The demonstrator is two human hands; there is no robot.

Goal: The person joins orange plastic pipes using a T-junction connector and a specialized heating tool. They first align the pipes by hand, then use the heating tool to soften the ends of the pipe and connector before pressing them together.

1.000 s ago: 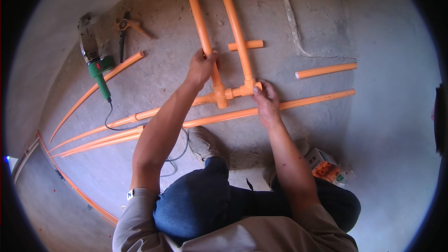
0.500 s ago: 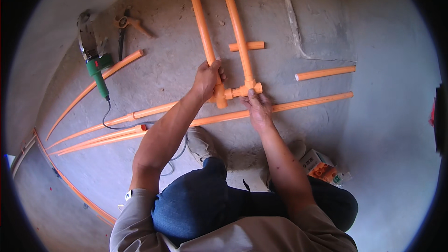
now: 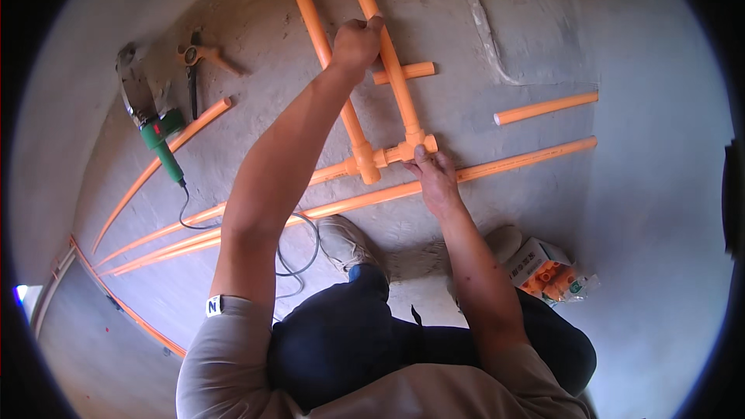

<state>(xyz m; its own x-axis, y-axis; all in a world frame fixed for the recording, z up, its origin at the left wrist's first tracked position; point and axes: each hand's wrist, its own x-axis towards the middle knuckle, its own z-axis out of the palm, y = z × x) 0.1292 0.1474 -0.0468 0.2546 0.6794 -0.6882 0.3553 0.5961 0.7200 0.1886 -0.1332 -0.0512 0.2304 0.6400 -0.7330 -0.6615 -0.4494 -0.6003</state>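
Note:
My left hand [image 3: 358, 46] is closed on the upper part of the right upright orange pipe [image 3: 400, 93], its forearm crossing over the left upright pipe [image 3: 306, 12]. Both pipes run down to tee fittings [image 3: 366, 161] joined side by side by a short coupler. My right hand [image 3: 433, 178] grips the right tee fitting [image 3: 419, 142] from below, thumb against it. A short orange offcut [image 3: 419, 70] lies crosswise at the right upright pipe. Long orange pipes [image 3: 528, 150] lie horizontally below the assembly.
A green pipe welding tool [image 3: 159, 132] with a cord lies left, beside an orange-handled pipe cutter [image 3: 209, 58]. More orange pipes [image 3: 202, 120] lie left; a short pipe [image 3: 547, 107] lies right. A box of orange fittings [image 3: 543, 279] sits by my right foot, near a pale wall [image 3: 652, 186].
My left hand has moved up and right, from the left upright pipe to higher on the right one. My right hand stays at the right tee fitting.

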